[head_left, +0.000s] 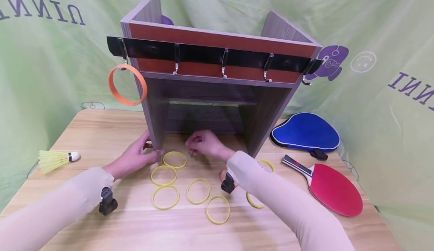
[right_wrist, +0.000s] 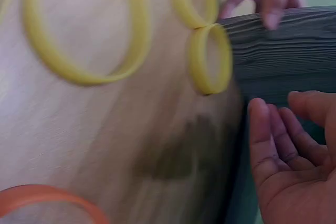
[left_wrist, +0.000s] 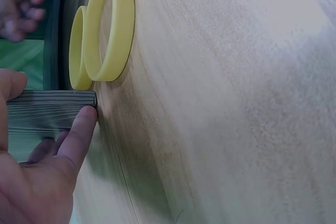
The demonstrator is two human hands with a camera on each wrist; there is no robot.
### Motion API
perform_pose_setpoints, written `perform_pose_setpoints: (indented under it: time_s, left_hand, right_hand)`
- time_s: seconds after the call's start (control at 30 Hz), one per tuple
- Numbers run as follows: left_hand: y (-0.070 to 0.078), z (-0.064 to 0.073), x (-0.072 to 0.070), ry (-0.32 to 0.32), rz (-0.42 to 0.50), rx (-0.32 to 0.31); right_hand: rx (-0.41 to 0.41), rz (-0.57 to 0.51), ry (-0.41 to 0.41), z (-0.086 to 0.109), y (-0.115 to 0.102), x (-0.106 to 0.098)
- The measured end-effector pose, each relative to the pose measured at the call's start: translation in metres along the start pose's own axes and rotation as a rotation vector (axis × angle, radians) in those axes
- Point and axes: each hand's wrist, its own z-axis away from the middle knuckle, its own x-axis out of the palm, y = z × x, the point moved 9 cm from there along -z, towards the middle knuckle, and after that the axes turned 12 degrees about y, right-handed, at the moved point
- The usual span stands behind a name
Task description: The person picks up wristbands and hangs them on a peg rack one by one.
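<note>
Our left hand (head_left: 137, 156) grips the front edge of the left side panel (head_left: 155, 119) of the wooden shelf unit (head_left: 217, 39), which stands on the tabletop (head_left: 135, 224). Our right hand (head_left: 207, 143), fingers loosely curled and free, sits between the side panels, with open room toward the left one. Yellow rings (left_wrist: 123, 30) lie just before the unit; an orange ring (head_left: 144, 87) hangs from the leftmost hook (head_left: 124, 51). Farther right, the table tennis paddle (head_left: 333, 189) lies near the tabletop's edge.

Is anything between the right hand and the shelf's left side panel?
Nothing visible stands between the right hand and left side panel; the closest yellow ring lies on the table, in front of that gap.
</note>
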Motion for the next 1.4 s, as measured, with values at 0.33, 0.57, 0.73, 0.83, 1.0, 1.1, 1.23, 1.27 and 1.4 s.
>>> perform_pose_setpoints:
  time_s: [0.33, 0.57, 0.73, 0.83, 1.0, 1.1, 1.23, 1.27, 1.4]
  left_hand:
    - [0.004, 0.001, -0.002, 0.018, -0.019, 0.033]
    - [0.000, 0.000, 0.000, 0.015, -0.008, 0.016]
    - [0.000, -0.001, 0.001, 0.008, 0.000, 0.016]
    - [0.000, 0.000, 0.001, 0.007, -0.013, 0.017]
    - [0.001, 0.001, 0.001, 0.003, -0.012, 0.009]
    - [0.001, 0.001, 0.001, 0.001, -0.002, 0.005]
    - [0.000, 0.001, 0.000, 0.005, -0.018, 0.008]
    - [0.000, 0.001, 0.000, 0.006, -0.020, 0.010]
    - [0.000, 0.001, 0.000, 0.005, -0.024, 0.014]
  right_hand:
    - [0.013, 0.167, -0.059, 0.006, 0.020, 0.015]
    - [0.023, 0.239, -0.066, 0.008, 0.019, 0.018]
    - [0.046, 0.265, -0.070, 0.009, 0.022, 0.020]
    - [0.051, 0.286, -0.075, 0.009, 0.022, 0.020]
    - [0.037, 0.309, -0.087, 0.010, 0.020, 0.022]
    - [0.035, 0.312, -0.086, 0.010, 0.020, 0.022]
    - [0.048, 0.319, -0.068, 0.009, 0.021, 0.021]
    - [0.050, 0.322, -0.063, 0.008, 0.021, 0.021]
    - [0.051, 0.321, -0.019, 0.006, 0.021, 0.019]
